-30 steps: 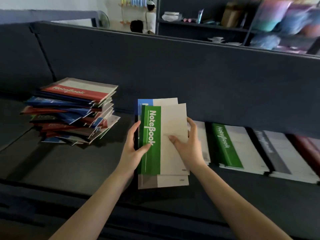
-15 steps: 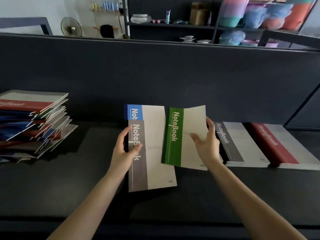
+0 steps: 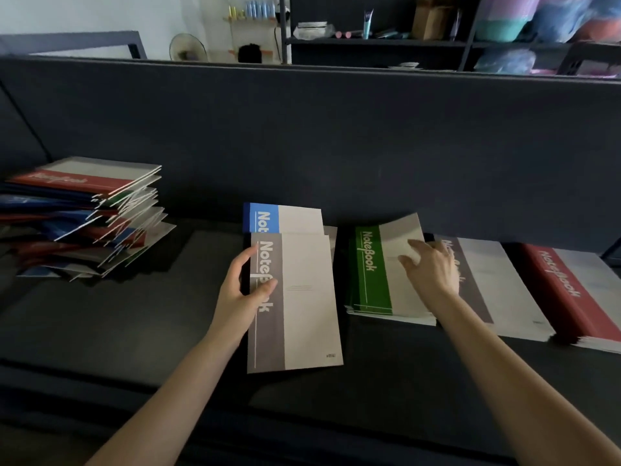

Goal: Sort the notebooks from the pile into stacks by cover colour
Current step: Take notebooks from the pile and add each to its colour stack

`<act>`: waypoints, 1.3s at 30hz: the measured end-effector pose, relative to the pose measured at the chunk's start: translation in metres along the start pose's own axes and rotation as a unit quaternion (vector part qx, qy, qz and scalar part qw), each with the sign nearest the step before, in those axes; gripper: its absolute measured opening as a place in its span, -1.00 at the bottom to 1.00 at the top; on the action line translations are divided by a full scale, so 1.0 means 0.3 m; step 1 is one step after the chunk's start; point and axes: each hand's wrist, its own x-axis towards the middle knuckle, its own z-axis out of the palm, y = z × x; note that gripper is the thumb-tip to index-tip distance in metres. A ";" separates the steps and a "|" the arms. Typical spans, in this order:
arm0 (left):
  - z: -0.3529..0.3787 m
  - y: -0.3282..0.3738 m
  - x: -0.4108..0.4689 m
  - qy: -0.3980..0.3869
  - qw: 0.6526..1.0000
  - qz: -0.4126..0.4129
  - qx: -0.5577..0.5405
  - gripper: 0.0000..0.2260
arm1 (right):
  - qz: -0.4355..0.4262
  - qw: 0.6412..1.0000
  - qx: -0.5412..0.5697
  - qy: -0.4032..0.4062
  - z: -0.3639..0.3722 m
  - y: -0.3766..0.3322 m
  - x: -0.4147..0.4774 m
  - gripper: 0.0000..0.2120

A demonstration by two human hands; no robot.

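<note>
- The unsorted pile point(image 3: 84, 216) sits at the far left of the dark counter point(image 3: 134, 331). Its covers are fanned out unevenly, red and blue bands show down its side, and a red-banded notebook lies on top.
- The left hand point(image 3: 242, 290) is right of the pile and well apart from it. It grips the grey notebook point(image 3: 302, 297) at its spine edge, with the thumb laid across the grey band and the fingers point(image 3: 235, 267) curled round the edge.
- A blue notebook point(image 3: 285, 216) lies under the grey one, and its top sticks out past the far edge. I cannot tell whether the same hand holds it as well.
- Just right of that pair, the green notebook point(image 3: 373, 264) tops the green stack point(image 3: 356, 309). Its far corner is curled upward.
- The right hand point(image 3: 433, 267) rests on the pale part of the green cover. Its fingers point(image 3: 418, 245) are loosely spread and fairly straight, gripping nothing.
- The grey stack point(image 3: 504, 284) lies flat just beside the green one, partly hidden behind the right hand.
- The red stack point(image 3: 568, 290) sits at the far right, close against the grey stack, and runs out of view.
- A dark partition point(image 3: 336, 129) stands behind the whole row, with shelves point(image 3: 386, 42) of blurred items beyond it.
</note>
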 end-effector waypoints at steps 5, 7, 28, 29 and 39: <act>0.027 0.015 -0.041 0.012 1.000 0.018 0.006 -0.51 | -0.064 0.997 -0.023 0.029 -0.004 0.001 -0.001 -0.60; 0.056 0.039 -0.048 0.021 0.999 0.022 -0.018 -0.50 | -0.116 0.991 0.063 0.037 -0.026 -0.029 -0.032 -0.63; 0.558 0.027 -0.058 -0.044 0.996 0.070 -0.034 -0.42 | 0.008 0.946 0.322 0.038 -0.244 0.252 -0.172 -0.47; 0.558 0.022 -0.055 -0.042 0.996 0.065 -0.035 -0.43 | 0.019 0.950 0.309 0.050 -0.254 0.281 -0.155 -0.47; 0.495 -0.008 -0.044 -0.020 0.997 0.049 -0.048 -0.47 | 0.064 0.982 0.173 0.037 -0.253 0.432 0.008 -0.42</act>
